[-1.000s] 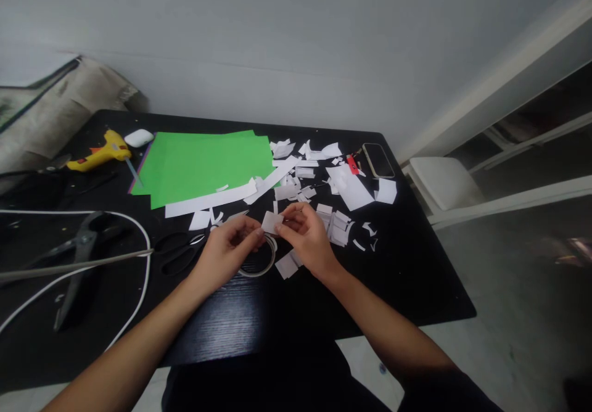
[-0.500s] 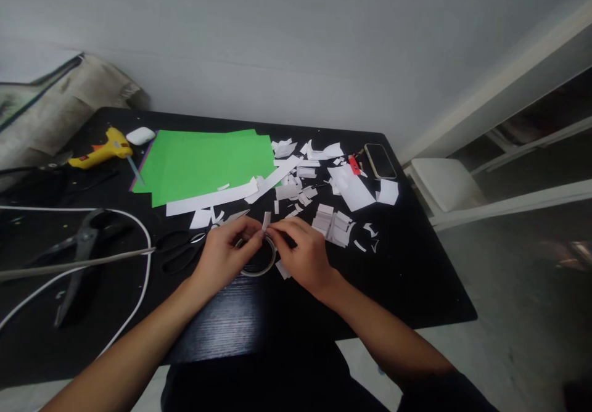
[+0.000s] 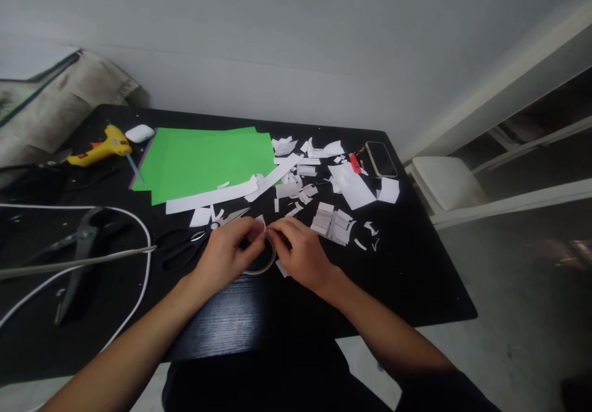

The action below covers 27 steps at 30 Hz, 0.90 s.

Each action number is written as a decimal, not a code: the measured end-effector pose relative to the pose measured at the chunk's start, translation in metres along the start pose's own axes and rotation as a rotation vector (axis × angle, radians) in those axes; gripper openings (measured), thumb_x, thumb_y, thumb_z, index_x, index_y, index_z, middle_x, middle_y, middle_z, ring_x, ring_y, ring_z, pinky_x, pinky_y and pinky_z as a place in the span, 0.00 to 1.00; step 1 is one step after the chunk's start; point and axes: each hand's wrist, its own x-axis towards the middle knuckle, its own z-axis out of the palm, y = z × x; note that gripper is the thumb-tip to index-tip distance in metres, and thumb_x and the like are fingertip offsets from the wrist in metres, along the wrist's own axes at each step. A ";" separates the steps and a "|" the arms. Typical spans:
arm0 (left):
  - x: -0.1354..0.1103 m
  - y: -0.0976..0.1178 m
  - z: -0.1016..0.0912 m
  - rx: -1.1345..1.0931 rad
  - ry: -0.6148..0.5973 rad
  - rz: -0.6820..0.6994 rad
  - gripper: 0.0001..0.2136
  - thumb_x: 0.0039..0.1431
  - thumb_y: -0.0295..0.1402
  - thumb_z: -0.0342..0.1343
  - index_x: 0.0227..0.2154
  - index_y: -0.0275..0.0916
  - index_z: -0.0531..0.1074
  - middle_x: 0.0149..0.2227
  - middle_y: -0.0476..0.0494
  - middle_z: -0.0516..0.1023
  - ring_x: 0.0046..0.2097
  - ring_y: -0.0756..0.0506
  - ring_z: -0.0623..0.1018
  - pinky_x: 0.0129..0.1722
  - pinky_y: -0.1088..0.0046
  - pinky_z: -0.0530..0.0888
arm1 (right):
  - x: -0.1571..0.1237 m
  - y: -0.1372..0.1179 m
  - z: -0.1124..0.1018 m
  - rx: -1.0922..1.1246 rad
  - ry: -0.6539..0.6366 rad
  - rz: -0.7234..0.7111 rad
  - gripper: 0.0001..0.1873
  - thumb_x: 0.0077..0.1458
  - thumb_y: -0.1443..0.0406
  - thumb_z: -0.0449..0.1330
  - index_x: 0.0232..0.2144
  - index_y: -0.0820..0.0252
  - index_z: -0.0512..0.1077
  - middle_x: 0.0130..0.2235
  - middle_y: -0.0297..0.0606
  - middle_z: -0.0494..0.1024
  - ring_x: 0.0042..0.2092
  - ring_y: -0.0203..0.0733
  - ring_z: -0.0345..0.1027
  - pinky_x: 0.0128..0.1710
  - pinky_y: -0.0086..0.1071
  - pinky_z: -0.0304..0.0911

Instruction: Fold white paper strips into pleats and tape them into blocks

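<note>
Between my fingertips is a small piece of white paper [image 3: 261,220], mostly covered by the fingers. My left hand [image 3: 231,243] pinches it from the left, and my right hand [image 3: 300,248] meets it from the right with thumb and forefinger together. Beneath the hands a roll of tape [image 3: 267,266] lies on the black table; its upper part is hidden. Just left of my left hand are black-handled scissors [image 3: 180,247], blades pointing away to the right. A white scrap [image 3: 282,269] peeks out beside my right hand.
Green sheets [image 3: 208,162] carry long white paper strips [image 3: 210,197]. Small folded papers [image 3: 333,224] and many cuttings lie to the right, near a phone [image 3: 381,159] and a red object [image 3: 355,163]. A yellow glue gun [image 3: 104,147], pliers [image 3: 86,245] and a white cable [image 3: 148,264] occupy the left.
The paper piece between my fingertips has tilted and now shows less, more of it covered by the fingers. Both hands stay in nearly the same place over the tape roll.
</note>
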 end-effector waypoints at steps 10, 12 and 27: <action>-0.001 0.001 0.001 -0.053 0.000 -0.042 0.07 0.64 0.36 0.56 0.32 0.39 0.74 0.28 0.50 0.76 0.30 0.49 0.74 0.32 0.74 0.70 | 0.002 0.001 -0.001 0.023 -0.005 0.022 0.07 0.69 0.68 0.55 0.39 0.57 0.73 0.38 0.41 0.79 0.41 0.43 0.76 0.45 0.38 0.73; -0.001 0.002 0.001 -0.076 0.007 -0.059 0.07 0.64 0.36 0.56 0.32 0.39 0.74 0.28 0.50 0.76 0.30 0.48 0.74 0.32 0.74 0.70 | 0.002 0.001 -0.002 0.044 0.000 0.042 0.07 0.68 0.68 0.55 0.38 0.57 0.73 0.37 0.40 0.80 0.40 0.42 0.76 0.44 0.37 0.73; 0.001 0.004 0.000 -0.178 0.002 -0.149 0.08 0.62 0.38 0.58 0.33 0.39 0.74 0.27 0.50 0.75 0.29 0.48 0.73 0.30 0.73 0.69 | 0.005 0.000 -0.005 0.133 -0.007 0.151 0.07 0.67 0.66 0.58 0.37 0.58 0.76 0.36 0.38 0.81 0.38 0.42 0.75 0.40 0.35 0.70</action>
